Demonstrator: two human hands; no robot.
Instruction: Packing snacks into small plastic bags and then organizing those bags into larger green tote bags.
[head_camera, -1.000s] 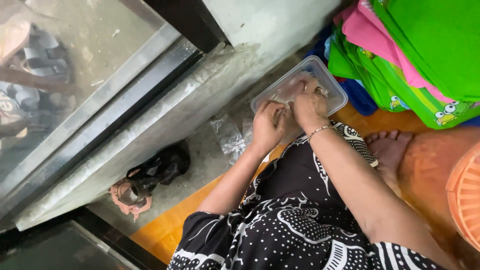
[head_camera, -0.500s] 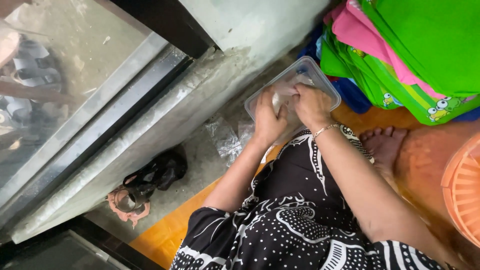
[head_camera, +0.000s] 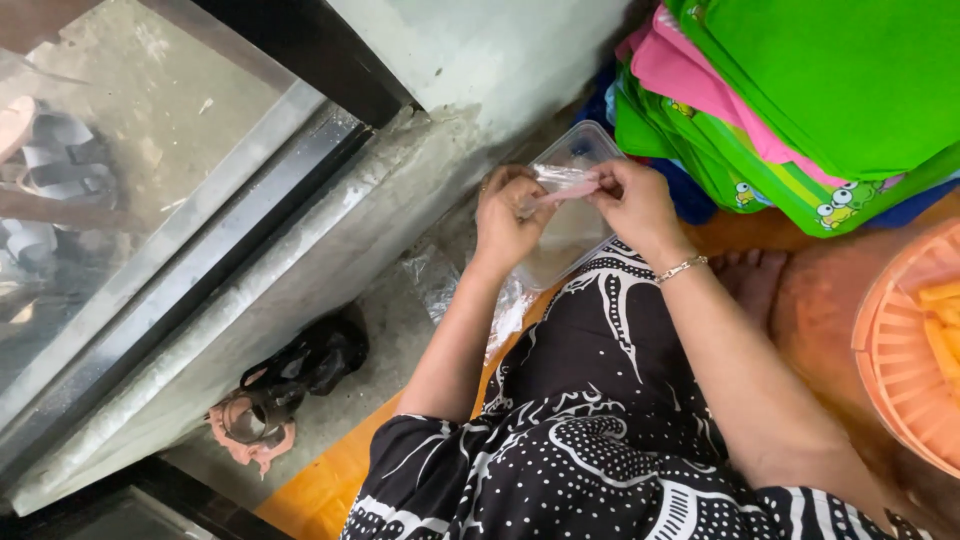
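Observation:
My left hand (head_camera: 508, 214) and my right hand (head_camera: 632, 203) are together above a clear plastic container (head_camera: 575, 148) on the floor. Both pinch a small clear plastic bag (head_camera: 562, 185) with something pale pink in it, stretched between the fingers. A thin bracelet (head_camera: 680, 267) circles my right wrist. My lap in black cloth with white patterns (head_camera: 560, 420) fills the lower middle. What lies inside the container is mostly hidden by my hands.
A stack of green and pink folded cloth (head_camera: 800, 110) sits at the upper right. An orange plastic basket (head_camera: 905, 345) holds yellow sticks at the right edge. Crumpled clear plastic (head_camera: 440, 285) and dark sandals (head_camera: 300, 375) lie by the concrete sill and sliding door track (head_camera: 200, 270). A bare foot (head_camera: 745, 275) rests on the orange floor.
My hands have lifted out of the container, and now hold a small clear bag stretched between them. The view has shifted a little.

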